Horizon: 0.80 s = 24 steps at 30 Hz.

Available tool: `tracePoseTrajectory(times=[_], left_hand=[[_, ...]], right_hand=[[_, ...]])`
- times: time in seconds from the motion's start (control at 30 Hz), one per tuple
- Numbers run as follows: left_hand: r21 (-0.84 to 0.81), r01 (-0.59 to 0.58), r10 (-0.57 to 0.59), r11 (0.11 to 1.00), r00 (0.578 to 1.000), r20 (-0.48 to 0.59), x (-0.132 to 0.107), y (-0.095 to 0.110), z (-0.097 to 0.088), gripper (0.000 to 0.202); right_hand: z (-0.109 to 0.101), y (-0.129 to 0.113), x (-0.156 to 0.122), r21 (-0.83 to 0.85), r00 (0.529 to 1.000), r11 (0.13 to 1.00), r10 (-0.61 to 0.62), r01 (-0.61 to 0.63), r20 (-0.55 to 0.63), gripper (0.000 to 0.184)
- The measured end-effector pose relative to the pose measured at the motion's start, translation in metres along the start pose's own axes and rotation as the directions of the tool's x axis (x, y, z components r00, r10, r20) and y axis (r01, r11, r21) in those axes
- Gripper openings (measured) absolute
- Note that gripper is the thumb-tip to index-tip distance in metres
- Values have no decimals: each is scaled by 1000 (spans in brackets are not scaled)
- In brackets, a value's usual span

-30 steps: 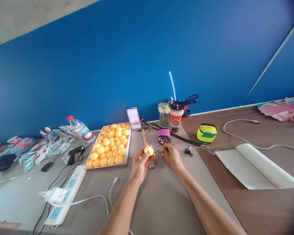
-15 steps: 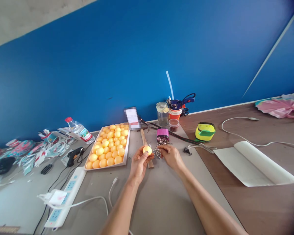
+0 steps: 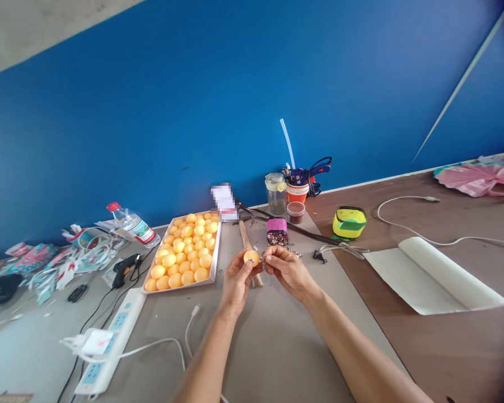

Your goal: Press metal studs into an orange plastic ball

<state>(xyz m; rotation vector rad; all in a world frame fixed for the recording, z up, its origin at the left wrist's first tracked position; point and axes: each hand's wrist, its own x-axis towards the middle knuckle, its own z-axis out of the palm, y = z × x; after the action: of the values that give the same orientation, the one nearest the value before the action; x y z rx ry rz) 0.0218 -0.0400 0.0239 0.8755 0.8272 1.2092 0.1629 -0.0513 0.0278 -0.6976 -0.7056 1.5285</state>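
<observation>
Two bare hands, both over the middle of the table (image 3: 277,347), forearms coming in across its near edge.

Power strip (image 3: 128,310) lies toward the near-left corner, white plug (image 3: 97,340) in it. White cable (image 3: 168,340) curves across right of it.

Left hand (image 3: 235,280): grip curled in to ball width, thumb and fingers on one orange ball (image 3: 251,257). Ball is off the table, mid-width.

Right hand (image 3: 292,272): grip nearly closed, thumb and finger pinched on a small shiny piece (image 3: 263,259), just beside the ball. Too small to identify.

Wooden stick (image 3: 244,234) lies under and behind the hands, pointing at the back edge. Partly rolled white sheet (image 3: 432,280) toward the right edge.

Tray (image 3: 214,274) left of the hands, full of orange balls (image 3: 187,278). Glue gun (image 3: 124,270) further left.

Pink container (image 3: 276,225) behind the right hand, small shiny bits at its mouth. Yellow-green container (image 3: 349,224) to its right.

Along the back edge: tilted bottle (image 3: 138,228) at left; lidded clear jar (image 3: 276,196) beside orange-white cups (image 3: 297,193), centre. Blue wall (image 3: 193,84) behind.
</observation>
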Motion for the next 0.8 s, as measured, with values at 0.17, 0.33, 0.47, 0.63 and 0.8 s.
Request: tracePoseTrajectory(times=[0.17,0.33,0.47,0.63,0.8], left_hand=[[32,-9,9,999,1000,-8,-2,1,3,44],[46,-42,42,998,999,-8,-1,1,3,43],[82,-47,45,996,999,23,0,0,1,41],[105,-48,48,993,999,2,0,-1,1,42],[148,-65,65,987,998,5,1,-4,-1,39]], right_hand=[[1,6,0,1,998,999,34,-34,62,26],[1,10,1,51,994,997,46,-51,97,25],[0,12,2,78,993,995,50,-59,103,24],[-2,14,4,87,993,994,62,-71,104,23],[-2,14,4,64,994,995,65,-71,84,25]])
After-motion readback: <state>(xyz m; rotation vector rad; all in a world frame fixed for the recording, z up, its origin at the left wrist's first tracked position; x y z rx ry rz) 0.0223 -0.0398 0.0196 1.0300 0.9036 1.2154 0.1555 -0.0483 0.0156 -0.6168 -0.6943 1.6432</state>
